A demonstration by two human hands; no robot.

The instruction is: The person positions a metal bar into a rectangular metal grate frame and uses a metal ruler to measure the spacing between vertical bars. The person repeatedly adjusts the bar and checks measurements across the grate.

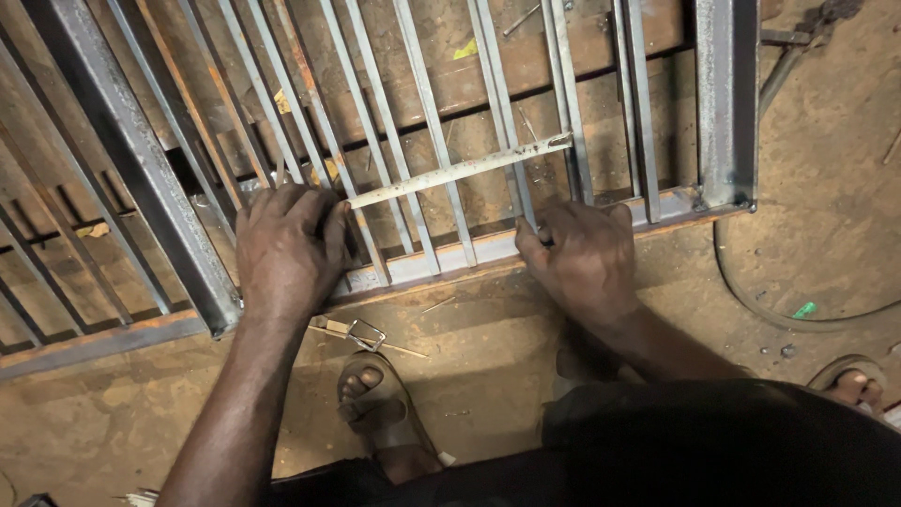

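The grey steel grille frame (141,160) is bare, unpainted metal, dull and matt, with rust-brown streaks along its edges and speckled weld spatter on the thick square tube. Its thin flat steel bars (427,122) show a slightly brighter, smoother face that catches a soft sheen. The loose pale flat steel strip (460,171) lying across the bars looks scuffed and chalky, with dark flecks. The brown dirt floor (826,188) is rough, dusty and matt. A small bent wire clip (366,334) on the ground gleams faintly. The worn grey sandal (389,413) looks like soft, matt rubber or leather.
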